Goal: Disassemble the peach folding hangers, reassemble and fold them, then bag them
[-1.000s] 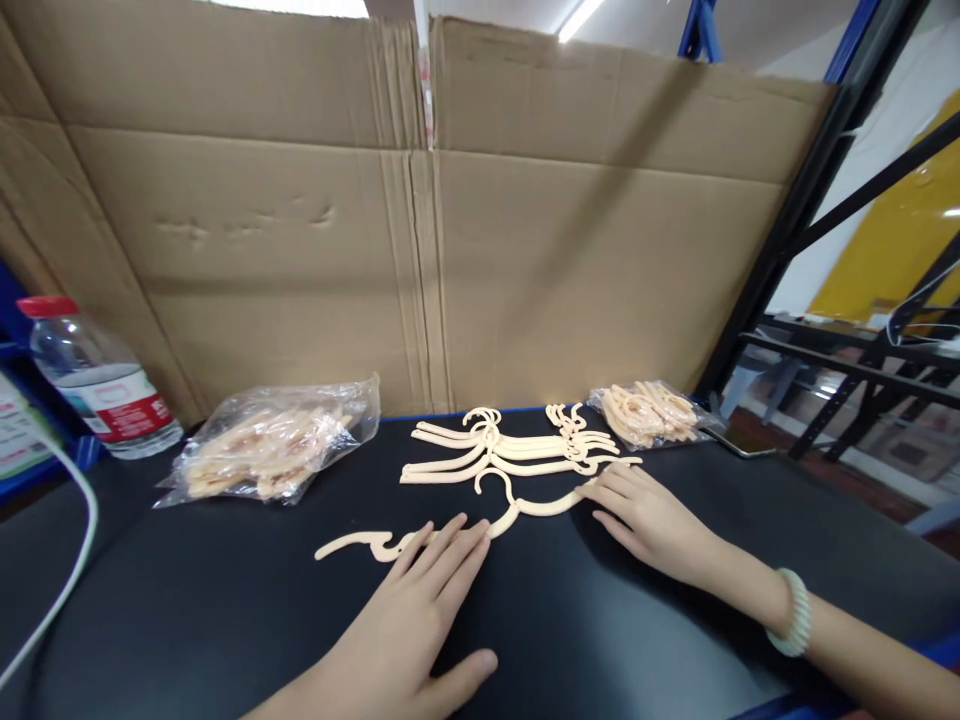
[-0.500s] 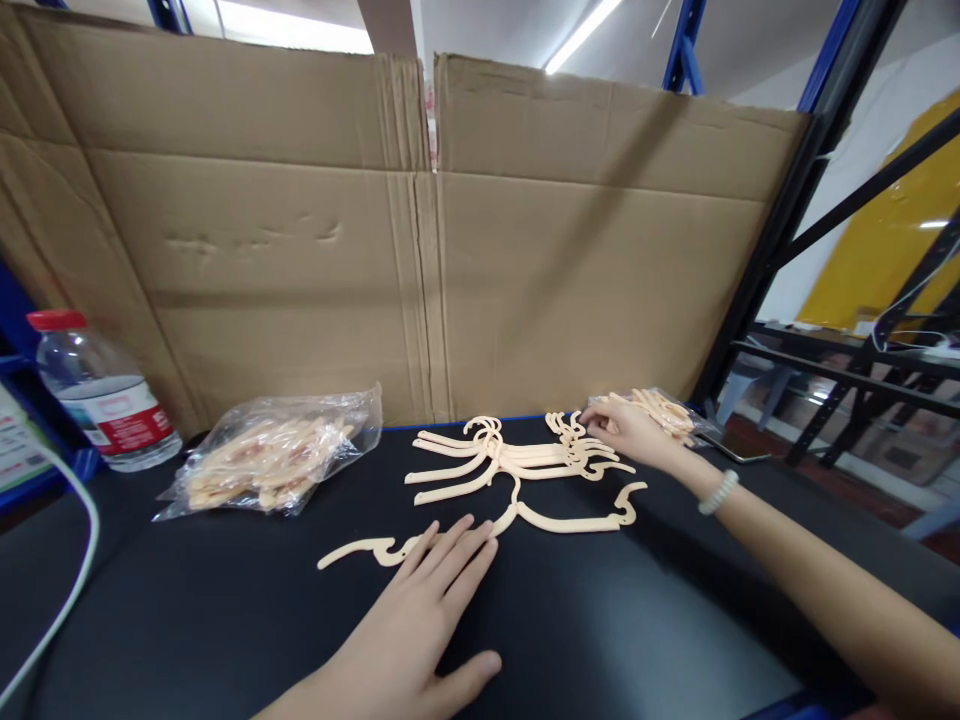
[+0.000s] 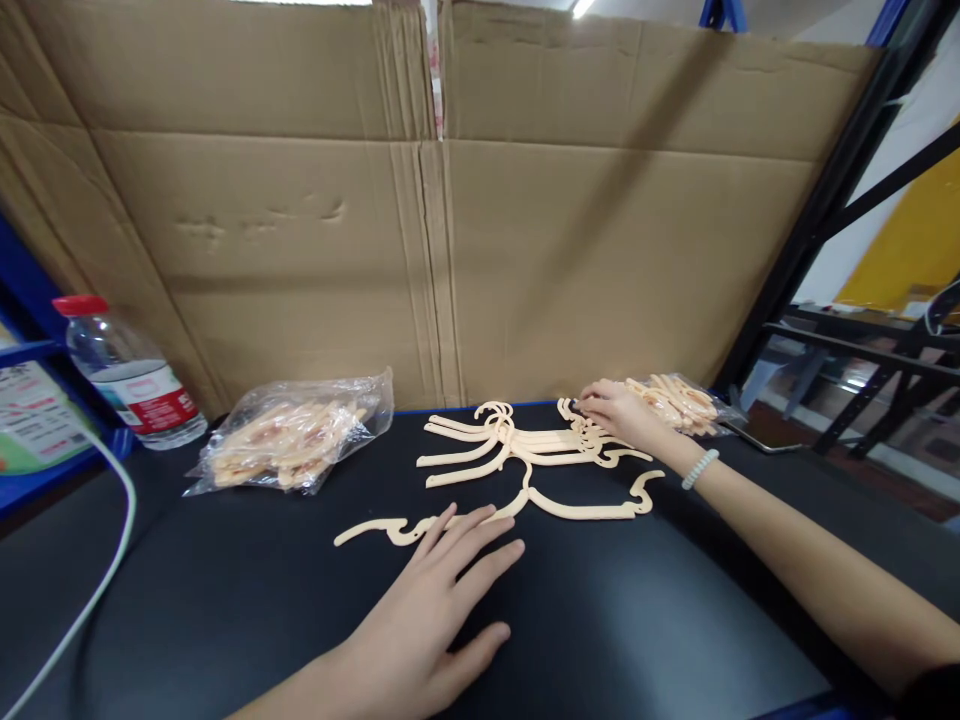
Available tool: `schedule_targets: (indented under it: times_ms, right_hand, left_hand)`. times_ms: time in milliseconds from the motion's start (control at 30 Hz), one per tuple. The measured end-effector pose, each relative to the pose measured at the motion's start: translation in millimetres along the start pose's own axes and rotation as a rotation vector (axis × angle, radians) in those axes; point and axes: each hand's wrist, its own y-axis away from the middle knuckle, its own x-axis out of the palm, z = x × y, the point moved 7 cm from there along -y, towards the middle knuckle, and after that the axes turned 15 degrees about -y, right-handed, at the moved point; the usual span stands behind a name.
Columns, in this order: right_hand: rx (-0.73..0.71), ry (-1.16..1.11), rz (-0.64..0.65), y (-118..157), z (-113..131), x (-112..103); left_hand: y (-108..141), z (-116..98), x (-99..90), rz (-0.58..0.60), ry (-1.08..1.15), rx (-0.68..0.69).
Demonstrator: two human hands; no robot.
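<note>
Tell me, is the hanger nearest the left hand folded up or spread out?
Spread out. The hanger has one arm reaching right and another reaching left, partly hidden by the left hand.

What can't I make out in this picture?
In the head view:
Nearest hanger: partly covered by the left hand.
Hanger stack: count hidden by overlap and the right hand.
Right hand's grip: too small to tell.
Bottle label: print too small.
Cable: cut off by the edge.

The view is lit by a ceiling light [image 3: 582, 8]; the cardboard [image 3: 517, 230] is crossed by a diagonal shadow [image 3: 637, 165], the black bench [image 3: 600, 610] by soft glare.
</note>
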Motion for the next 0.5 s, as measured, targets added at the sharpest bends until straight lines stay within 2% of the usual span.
schedule_targets:
  times_ms: [100, 167, 200, 267, 333, 367, 433, 500]
  right_hand:
    - [0.041, -0.027, -0.227, -1, 20, -28]
    - [0.084, -0.164, -0.399, 0, 44, -42]
    - [0.101, -0.271, -0.448, 0, 59, -43]
    - [0.161, -0.574, -0.485, 1, 88, -31]
    - [0.196, -0.807, -0.419, 3, 121, -7]
    - [0.184, -0.867, -0.328, 4, 139, 7]
    - [0.106, -0.889, -0.172, 7, 172, 28]
    - [0.000, -0.866, -0.050, 10, 195, 38]
  left_hand:
    - [1, -1, -7.4, -0.097, 0.109, -0.039]
    - [1, -1, -10.4, -0.139, 0.260, -0.112]
    - [1, -1, -10.0, -0.144, 0.366, -0.168]
    - [0, 1, -5.4, -0.127, 0.636, -0.297]
    - [-1, 0, 0.9, -0.113, 0.918, -0.403]
    - [-2, 1, 3.1, -0.117, 1.030, -0.446]
    - [-3, 4, 5.9, -0.153, 1.166, -0.530]
    - [-2, 10, 6.8, -0.209, 1.216, -0.603]
